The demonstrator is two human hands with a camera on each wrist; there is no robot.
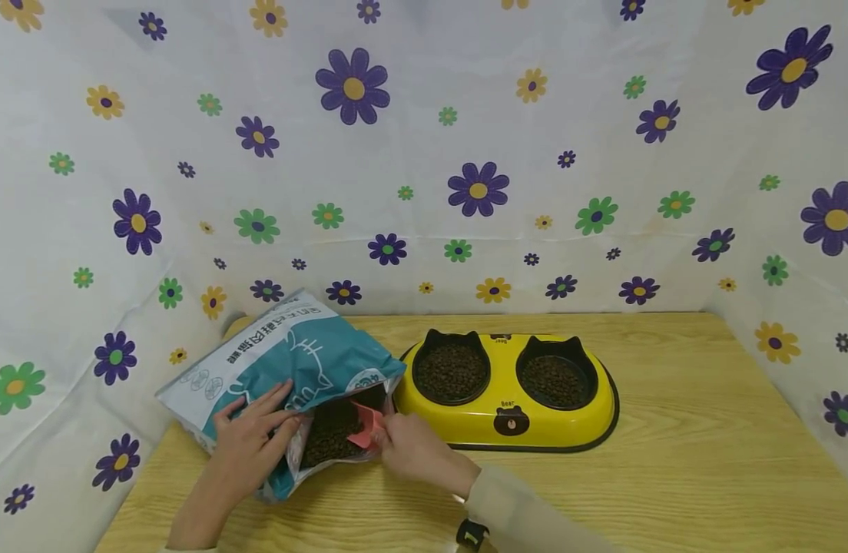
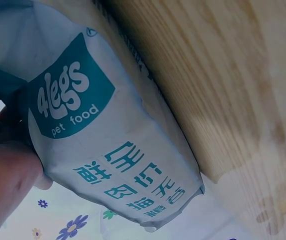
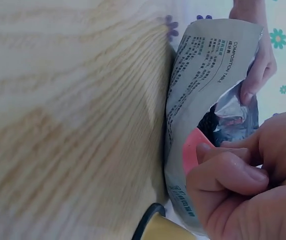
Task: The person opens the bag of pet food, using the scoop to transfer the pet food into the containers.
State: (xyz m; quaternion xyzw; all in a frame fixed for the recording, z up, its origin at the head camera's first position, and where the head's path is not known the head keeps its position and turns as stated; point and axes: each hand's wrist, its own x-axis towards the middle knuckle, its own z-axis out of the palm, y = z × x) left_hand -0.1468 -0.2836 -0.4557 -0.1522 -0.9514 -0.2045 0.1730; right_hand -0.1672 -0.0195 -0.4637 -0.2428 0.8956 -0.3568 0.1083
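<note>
A teal and white pet food bag (image 1: 348,349) lies on its side, its open mouth facing the person and brown kibble (image 1: 327,443) showing inside. My left hand (image 1: 254,438) grips the bag beside its mouth, fingers spread over the teal side and thumb at the opening's edge. With curled fingers, my right hand (image 1: 417,453) holds a pink scoop (image 1: 366,426), whose head sits in the bag's mouth. In the right wrist view the scoop (image 3: 193,147) shows partly behind the fingers. Part of its head is hidden inside the bag.
Right of the bag stands a yellow double feeder (image 1: 503,384) with a bear print. Its two black cat-eared bowls, the left bowl (image 1: 452,338) and the right bowl (image 1: 550,346), contain kibble. Flower-printed cloth (image 1: 424,130) surrounds the wooden table (image 1: 700,430) at the back and sides.
</note>
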